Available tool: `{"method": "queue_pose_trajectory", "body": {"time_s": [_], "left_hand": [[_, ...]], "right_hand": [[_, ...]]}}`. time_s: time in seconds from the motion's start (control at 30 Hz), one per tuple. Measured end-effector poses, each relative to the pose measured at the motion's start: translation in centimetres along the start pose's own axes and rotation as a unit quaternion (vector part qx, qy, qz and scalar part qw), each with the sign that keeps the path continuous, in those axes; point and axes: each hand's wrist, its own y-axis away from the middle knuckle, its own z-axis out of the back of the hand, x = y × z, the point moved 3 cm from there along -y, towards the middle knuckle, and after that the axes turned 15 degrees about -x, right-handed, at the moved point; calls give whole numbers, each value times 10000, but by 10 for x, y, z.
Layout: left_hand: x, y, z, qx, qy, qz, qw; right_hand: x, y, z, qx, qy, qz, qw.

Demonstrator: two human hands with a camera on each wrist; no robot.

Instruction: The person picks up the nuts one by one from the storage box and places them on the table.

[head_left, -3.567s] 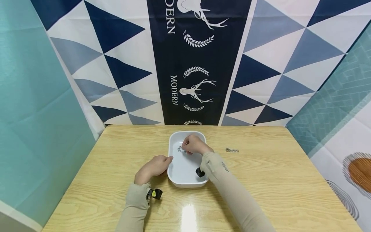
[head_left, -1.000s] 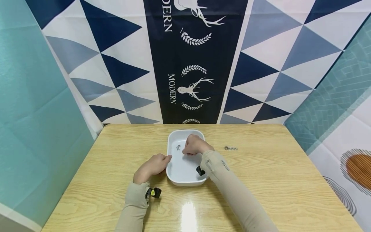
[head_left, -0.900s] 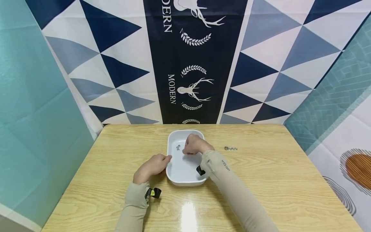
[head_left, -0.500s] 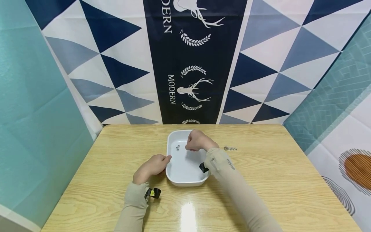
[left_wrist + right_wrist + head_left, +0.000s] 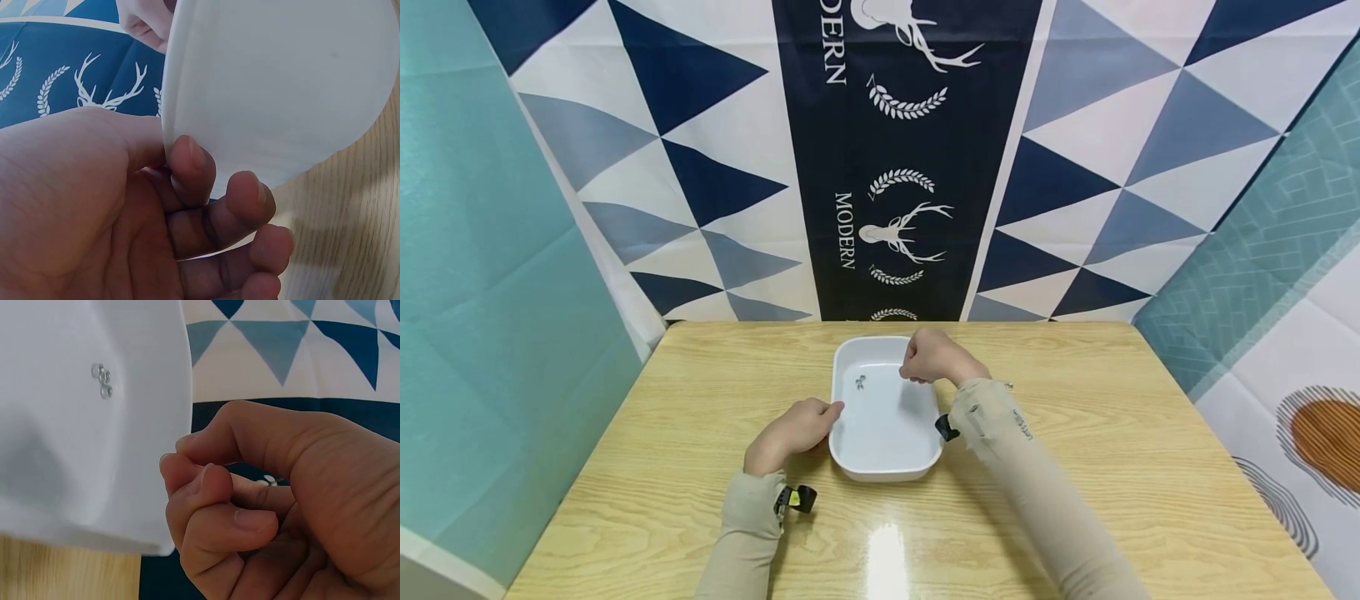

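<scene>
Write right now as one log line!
left hand: pinches white tray; right hand: curled, no held item visible; metal nuts: inside tray

- Right grip (image 5: 934, 357): earlier close by small metal pieces (image 5: 860, 382) in white tray (image 5: 883, 437). Since shifted right and toward far end; now over tray's right rim, well apart from pieces.
- Wrist camera (image 5: 947, 427): was over tray floor, now at right rim.
- Right sleeve (image 5: 1000, 425): now hides most of metal row (image 5: 1009, 386) on bench (image 5: 1090, 417); tip shows.

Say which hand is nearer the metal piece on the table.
Right. The right hand is left of the metal piece; the left hand is farther left, gripping the white tray's left rim.
</scene>
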Motion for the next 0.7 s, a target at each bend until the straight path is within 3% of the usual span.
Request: {"method": "queue_pose_trajectory", "body": {"time_s": [0.7], "left_hand": [[1, 0, 0, 8, -1, -23, 10000]], "right_hand": [[-35, 3, 28, -397, -289, 7, 9988]]}}
